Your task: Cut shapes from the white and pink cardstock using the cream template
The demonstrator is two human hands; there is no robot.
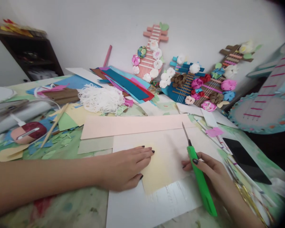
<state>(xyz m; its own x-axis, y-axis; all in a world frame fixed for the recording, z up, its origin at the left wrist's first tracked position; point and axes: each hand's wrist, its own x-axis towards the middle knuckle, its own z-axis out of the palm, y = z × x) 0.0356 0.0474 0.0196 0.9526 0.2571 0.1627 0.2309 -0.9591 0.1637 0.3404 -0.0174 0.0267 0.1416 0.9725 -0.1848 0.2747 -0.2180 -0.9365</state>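
On the yellow sheet [163, 171], near the front of the surface [80, 205], both hands are at work. The left hand [127, 166] lies flat and open on the sheet's left edge, fingers spread, holding nothing but pressing the paper down. The right hand [210, 169] is closed round a green cutter [200, 180], whose blade rests on the paper just beyond the sheet's right side, tip pointing away from the person. Under the sheet lies white paper [137, 205], and just behind it a pink strip [133, 125] runs across. Left of the sheet, green and blue scraps [54, 141] lie scattered with a thin wooden stick [54, 125]. Behind the pink strip sits a tangle of white string [101, 98], then a fan of coloured card [128, 84]. Right of that, paper guitars [192, 84] decked with paper flowers lean against the wall. A dark phone [245, 160] lies right of the sheet.
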